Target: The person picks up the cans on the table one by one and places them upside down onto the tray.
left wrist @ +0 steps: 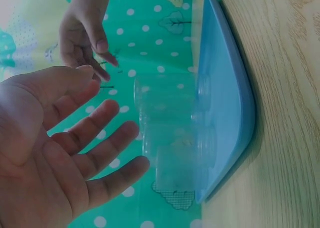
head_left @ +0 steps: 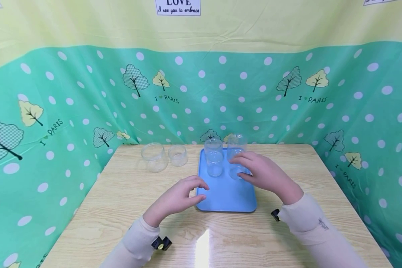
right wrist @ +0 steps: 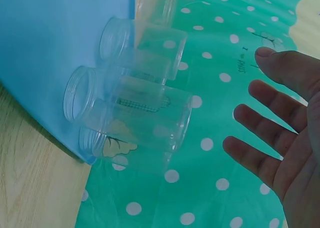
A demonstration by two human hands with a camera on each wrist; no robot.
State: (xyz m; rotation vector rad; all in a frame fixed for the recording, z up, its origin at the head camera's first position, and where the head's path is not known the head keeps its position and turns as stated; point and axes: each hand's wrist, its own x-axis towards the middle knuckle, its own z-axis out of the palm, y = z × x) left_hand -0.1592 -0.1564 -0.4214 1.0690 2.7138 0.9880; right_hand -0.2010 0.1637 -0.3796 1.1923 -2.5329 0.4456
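As R hand (head_left: 262, 172) overlaps, front R jar (head_left: 233, 171) pt.-hidden (head cam).

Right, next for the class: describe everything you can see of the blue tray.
The blue tray is rectangular with rounded corners and a low rim; it looks like plastic. It lies flat on the wooden table, with clear jars standing on its far part and its near part bare. The left hand and right hand seem not to touch it.

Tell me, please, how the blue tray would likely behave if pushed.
The blue tray looks stiff, its raised rim unbent. It would probably slide, since it lies flat on the table. The tall clear jars standing on it might tip.
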